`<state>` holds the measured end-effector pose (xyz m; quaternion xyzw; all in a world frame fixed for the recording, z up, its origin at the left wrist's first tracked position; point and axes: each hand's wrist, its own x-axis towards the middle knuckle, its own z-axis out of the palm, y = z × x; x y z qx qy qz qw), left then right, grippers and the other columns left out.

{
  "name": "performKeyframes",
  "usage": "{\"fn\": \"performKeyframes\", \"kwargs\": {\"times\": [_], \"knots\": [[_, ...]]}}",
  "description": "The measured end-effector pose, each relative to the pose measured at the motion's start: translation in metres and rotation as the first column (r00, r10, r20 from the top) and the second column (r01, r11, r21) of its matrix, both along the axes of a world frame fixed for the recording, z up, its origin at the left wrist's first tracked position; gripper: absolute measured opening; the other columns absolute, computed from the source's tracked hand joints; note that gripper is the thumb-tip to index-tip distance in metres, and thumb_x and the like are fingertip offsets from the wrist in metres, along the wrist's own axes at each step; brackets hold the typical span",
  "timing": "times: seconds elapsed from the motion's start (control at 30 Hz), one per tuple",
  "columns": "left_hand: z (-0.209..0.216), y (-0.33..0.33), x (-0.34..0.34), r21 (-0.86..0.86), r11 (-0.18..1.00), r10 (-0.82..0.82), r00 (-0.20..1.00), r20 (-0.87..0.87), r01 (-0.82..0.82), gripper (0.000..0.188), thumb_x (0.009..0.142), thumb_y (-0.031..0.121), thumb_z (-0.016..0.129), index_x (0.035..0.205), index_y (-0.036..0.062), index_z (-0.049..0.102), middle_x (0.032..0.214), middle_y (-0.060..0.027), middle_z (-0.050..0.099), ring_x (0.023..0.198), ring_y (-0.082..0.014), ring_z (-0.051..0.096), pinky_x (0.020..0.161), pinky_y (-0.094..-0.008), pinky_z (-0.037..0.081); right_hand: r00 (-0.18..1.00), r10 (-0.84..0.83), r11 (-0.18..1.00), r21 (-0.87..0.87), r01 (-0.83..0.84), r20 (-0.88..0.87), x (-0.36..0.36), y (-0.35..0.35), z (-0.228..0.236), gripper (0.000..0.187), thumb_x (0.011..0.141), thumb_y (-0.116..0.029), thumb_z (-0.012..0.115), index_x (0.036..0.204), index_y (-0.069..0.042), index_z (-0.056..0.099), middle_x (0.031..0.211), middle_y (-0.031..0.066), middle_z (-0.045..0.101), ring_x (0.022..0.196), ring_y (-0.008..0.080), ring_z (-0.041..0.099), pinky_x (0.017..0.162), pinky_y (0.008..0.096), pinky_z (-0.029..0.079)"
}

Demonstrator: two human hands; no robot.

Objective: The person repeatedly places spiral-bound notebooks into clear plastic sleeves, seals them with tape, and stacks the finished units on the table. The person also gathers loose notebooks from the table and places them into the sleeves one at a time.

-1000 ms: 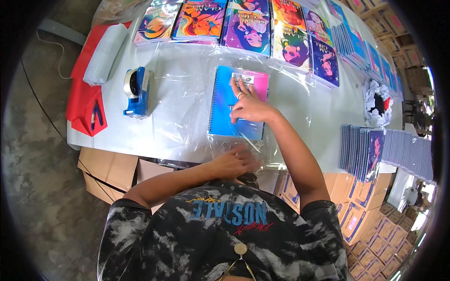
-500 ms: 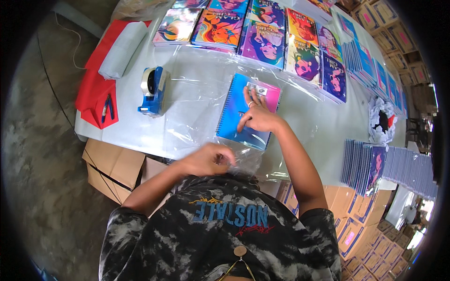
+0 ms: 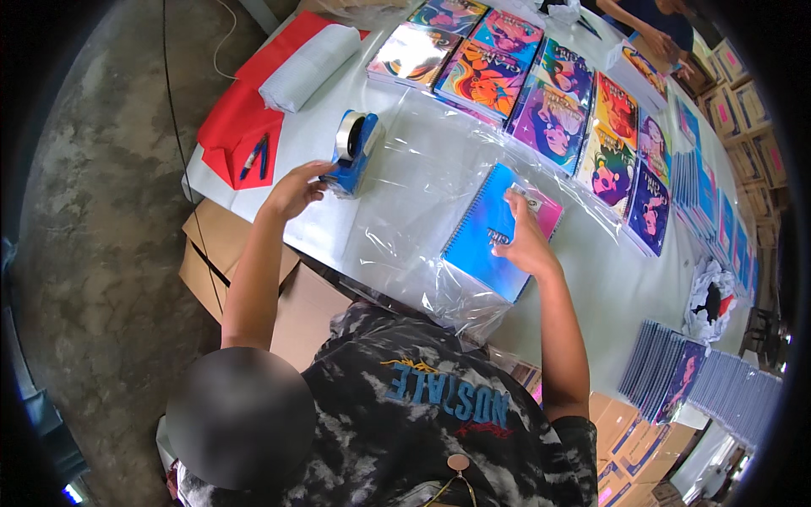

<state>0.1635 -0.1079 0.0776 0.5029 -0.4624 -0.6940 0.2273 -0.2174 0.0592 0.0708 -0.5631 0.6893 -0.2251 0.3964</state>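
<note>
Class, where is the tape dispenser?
In the head view, the tape dispenser is left of the blue notebook, by the left hand, below the white roll.

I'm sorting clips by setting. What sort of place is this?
Probably a packing area in a workshop or warehouse: rows of notebooks lie on a pale table, along with a blue tape dispenser, and cardboard boxes are piled at the right.

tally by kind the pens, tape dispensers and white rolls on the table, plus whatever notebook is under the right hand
pens: 2
tape dispenser: 1
white roll: 1
notebook under the right hand: 1
total: 5
</note>
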Motion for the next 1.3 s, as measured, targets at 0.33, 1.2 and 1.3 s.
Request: {"fn": "performKeyframes", "kwargs": {"times": [0.33, 1.2, 1.3], "knots": [[0.002, 0.000, -0.022, -0.617, 0.779, 0.462, 0.772, 0.438, -0.117, 0.020, 0.086, 0.017, 0.058, 0.092, 0.0015, 0.070, 0.077, -0.0056, 0.066, 0.064, -0.0145, 0.061, 0.055, -0.0272, 0.046, 0.997, 0.019, 0.995, -0.091, -0.025, -0.072, -0.010, 0.002, 0.002, 0.103, 0.053, -0.008, 0.082, 0.138, -0.003, 0.023, 0.139, 0.0154, 0.041, 0.128, 0.0308, 0.038, 0.107, 0.0393, 0.029], [0.067, 0.105, -0.228, -0.645, 0.761, -0.255, 0.946, -0.201, 0.068, 0.066, 0.086, 0.037, 0.060, 0.136, 0.0024, 0.034, 0.131, -0.0148, 0.042, 0.118, -0.0211, 0.041, 0.102, -0.0351, 0.030, 0.732, -0.273, 0.442, -0.594, 0.672, 0.624, 0.006, 0.058, 0.051, 0.057, 0.082, -0.019, 0.067, 0.127, -0.005, 0.034, 0.114, 0.0118, 0.048, 0.106, 0.0202, 0.047, 0.093, 0.0328, 0.037], [0.065, 0.096, -0.232, -0.767, 0.639, -0.285, 0.945, -0.162, 0.062, 0.031, 0.091, 0.021, 0.052, 0.114, 0.0009, 0.056, 0.111, -0.0126, 0.055, 0.107, -0.0221, 0.050, 0.094, -0.0321, 0.036, 0.822, -0.355, 0.402, -0.722, 0.563, 0.444, -0.001, 0.048, 0.064, 0.017, 0.088, -0.012, 0.057, 0.100, 0.000, 0.060, 0.100, 0.0105, 0.059, 0.093, 0.0177, 0.055, 0.084, 0.0297, 0.042]]}}
